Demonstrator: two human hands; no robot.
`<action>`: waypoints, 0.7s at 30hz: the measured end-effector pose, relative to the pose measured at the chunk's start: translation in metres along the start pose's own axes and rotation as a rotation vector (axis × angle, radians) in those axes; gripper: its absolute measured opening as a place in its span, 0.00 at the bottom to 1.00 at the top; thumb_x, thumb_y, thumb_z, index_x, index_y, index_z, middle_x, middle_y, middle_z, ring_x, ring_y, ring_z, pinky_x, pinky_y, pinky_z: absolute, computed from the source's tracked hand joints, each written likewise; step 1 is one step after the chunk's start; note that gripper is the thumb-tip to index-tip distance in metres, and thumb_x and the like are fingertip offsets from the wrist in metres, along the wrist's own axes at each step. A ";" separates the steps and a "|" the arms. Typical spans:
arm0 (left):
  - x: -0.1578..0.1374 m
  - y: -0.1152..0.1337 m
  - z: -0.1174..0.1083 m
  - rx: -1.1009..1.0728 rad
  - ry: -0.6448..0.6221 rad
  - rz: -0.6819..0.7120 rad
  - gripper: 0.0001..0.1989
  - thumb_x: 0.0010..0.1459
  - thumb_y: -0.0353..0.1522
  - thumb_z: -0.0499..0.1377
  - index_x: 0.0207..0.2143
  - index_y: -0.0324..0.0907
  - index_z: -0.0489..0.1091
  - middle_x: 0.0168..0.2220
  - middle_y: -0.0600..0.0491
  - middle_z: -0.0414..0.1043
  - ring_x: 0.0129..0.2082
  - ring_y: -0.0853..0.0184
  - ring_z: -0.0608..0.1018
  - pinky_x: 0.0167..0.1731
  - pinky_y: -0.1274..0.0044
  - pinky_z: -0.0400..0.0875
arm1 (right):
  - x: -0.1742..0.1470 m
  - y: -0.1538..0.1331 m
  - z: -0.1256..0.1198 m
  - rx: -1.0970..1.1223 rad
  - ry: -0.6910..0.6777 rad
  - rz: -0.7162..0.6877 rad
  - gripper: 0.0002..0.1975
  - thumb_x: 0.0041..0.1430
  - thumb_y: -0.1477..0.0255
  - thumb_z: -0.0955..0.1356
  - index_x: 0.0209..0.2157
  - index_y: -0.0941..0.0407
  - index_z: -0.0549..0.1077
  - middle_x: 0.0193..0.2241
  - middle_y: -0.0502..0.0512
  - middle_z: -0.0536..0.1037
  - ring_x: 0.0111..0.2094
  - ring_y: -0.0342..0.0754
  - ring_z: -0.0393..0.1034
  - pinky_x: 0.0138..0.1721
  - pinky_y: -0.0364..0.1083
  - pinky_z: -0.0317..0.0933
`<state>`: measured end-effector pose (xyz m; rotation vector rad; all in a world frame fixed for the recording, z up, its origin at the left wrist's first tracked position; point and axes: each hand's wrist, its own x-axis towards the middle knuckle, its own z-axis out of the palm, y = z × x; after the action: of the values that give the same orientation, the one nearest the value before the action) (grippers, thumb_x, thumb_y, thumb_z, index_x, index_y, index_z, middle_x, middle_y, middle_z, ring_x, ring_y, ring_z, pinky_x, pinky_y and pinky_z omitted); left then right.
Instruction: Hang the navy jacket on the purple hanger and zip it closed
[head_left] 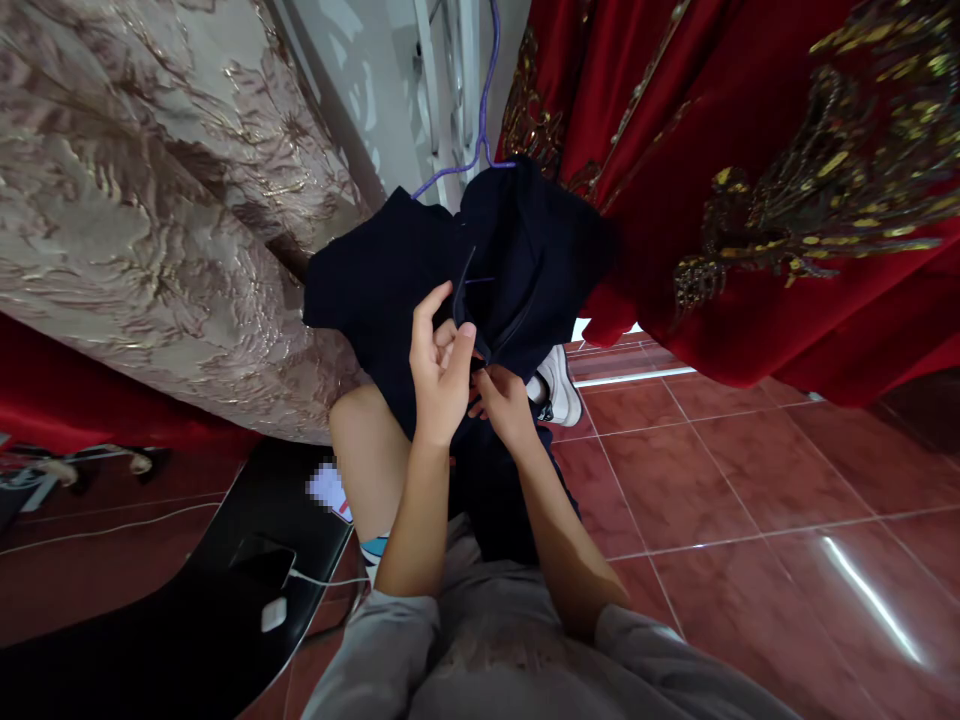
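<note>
A dark navy garment [390,270] hangs on a purple wire hanger [481,150] in front of me, its front parted along what looks like a zipper edge [517,325]. My left hand [439,375] is closed at the left edge of the opening, thumb over the cloth and index finger stretched upward. Just below and to the right, my right hand [504,402] pinches the garment at the bottom of the opening. Its fingertips are partly hidden, so any zipper pull there cannot be made out. The garment's lower part drapes between my legs.
A pale textured gown [150,200] hangs at left, and red gowns with gold sequins [750,190] hang at right. A black glossy surface [172,620] at lower left carries a phone [262,562] on a cable and a white earbud case [274,614]. Red tiles [720,470] cover the floor.
</note>
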<state>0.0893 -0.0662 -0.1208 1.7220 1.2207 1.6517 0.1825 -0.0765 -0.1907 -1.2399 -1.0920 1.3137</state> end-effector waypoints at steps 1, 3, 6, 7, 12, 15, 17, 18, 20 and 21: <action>-0.005 0.002 0.001 0.000 -0.005 -0.012 0.24 0.73 0.47 0.53 0.67 0.53 0.58 0.33 0.53 0.67 0.27 0.67 0.75 0.28 0.74 0.75 | 0.000 0.002 0.000 -0.009 -0.009 0.037 0.25 0.63 0.48 0.66 0.32 0.57 0.72 0.23 0.52 0.78 0.17 0.41 0.70 0.19 0.39 0.59; -0.013 0.002 0.001 -0.007 -0.007 -0.027 0.24 0.74 0.46 0.52 0.67 0.53 0.56 0.35 0.52 0.70 0.29 0.65 0.77 0.29 0.73 0.75 | 0.000 0.006 0.000 -0.003 -0.063 0.100 0.25 0.62 0.49 0.66 0.30 0.58 0.73 0.22 0.54 0.78 0.17 0.42 0.71 0.19 0.39 0.60; -0.024 -0.010 -0.002 -0.035 0.040 -0.040 0.26 0.74 0.45 0.52 0.69 0.53 0.53 0.40 0.49 0.74 0.37 0.62 0.80 0.37 0.70 0.78 | -0.002 0.008 -0.002 0.066 -0.112 0.092 0.22 0.61 0.53 0.67 0.29 0.59 0.74 0.24 0.56 0.80 0.19 0.42 0.72 0.20 0.40 0.61; -0.027 -0.017 -0.003 -0.057 0.063 -0.048 0.26 0.74 0.44 0.52 0.69 0.52 0.52 0.42 0.48 0.75 0.40 0.61 0.81 0.41 0.69 0.79 | -0.002 0.008 -0.003 0.088 -0.091 0.070 0.21 0.61 0.54 0.67 0.28 0.59 0.74 0.23 0.56 0.80 0.19 0.42 0.72 0.21 0.40 0.61; -0.044 -0.061 -0.020 -0.170 0.108 -0.168 0.15 0.63 0.35 0.60 0.51 0.46 0.64 0.38 0.52 0.74 0.41 0.65 0.80 0.48 0.71 0.77 | -0.005 0.006 -0.009 0.082 0.012 -0.039 0.22 0.62 0.53 0.68 0.25 0.57 0.72 0.16 0.49 0.71 0.17 0.40 0.64 0.21 0.41 0.57; -0.051 -0.073 -0.029 -0.137 -0.148 -0.255 0.11 0.57 0.32 0.63 0.42 0.43 0.68 0.36 0.52 0.75 0.39 0.66 0.80 0.47 0.72 0.77 | -0.008 0.004 -0.011 0.070 -0.028 -0.082 0.23 0.63 0.52 0.69 0.24 0.57 0.71 0.15 0.47 0.67 0.17 0.39 0.61 0.23 0.41 0.55; -0.054 -0.074 -0.029 -0.110 -0.271 -0.251 0.09 0.58 0.32 0.64 0.41 0.42 0.71 0.38 0.51 0.77 0.41 0.64 0.81 0.49 0.71 0.76 | -0.011 0.005 -0.010 0.073 -0.052 -0.087 0.24 0.63 0.52 0.70 0.24 0.57 0.71 0.15 0.46 0.67 0.17 0.38 0.59 0.23 0.41 0.55; -0.055 -0.073 -0.027 -0.096 -0.273 -0.243 0.08 0.59 0.33 0.64 0.41 0.41 0.72 0.38 0.50 0.78 0.41 0.64 0.81 0.49 0.71 0.76 | -0.012 0.006 -0.009 0.080 -0.064 -0.080 0.24 0.62 0.52 0.70 0.24 0.57 0.72 0.15 0.47 0.67 0.18 0.39 0.59 0.23 0.41 0.55; -0.057 -0.073 -0.018 -0.057 -0.190 -0.236 0.06 0.62 0.34 0.62 0.38 0.41 0.72 0.36 0.50 0.78 0.39 0.64 0.81 0.46 0.72 0.77 | -0.013 0.007 -0.008 0.103 -0.092 -0.051 0.23 0.61 0.51 0.70 0.25 0.57 0.73 0.16 0.47 0.68 0.18 0.39 0.60 0.23 0.41 0.55; -0.058 -0.074 -0.013 -0.031 -0.139 -0.240 0.06 0.63 0.34 0.61 0.35 0.41 0.71 0.34 0.50 0.77 0.37 0.65 0.81 0.44 0.72 0.77 | -0.011 0.006 -0.008 0.115 -0.106 -0.039 0.22 0.60 0.51 0.71 0.26 0.57 0.73 0.17 0.48 0.69 0.18 0.39 0.61 0.22 0.41 0.55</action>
<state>0.0628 -0.0807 -0.2107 1.5738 1.2731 1.3808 0.1900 -0.0884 -0.1961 -1.0701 -1.0929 1.4056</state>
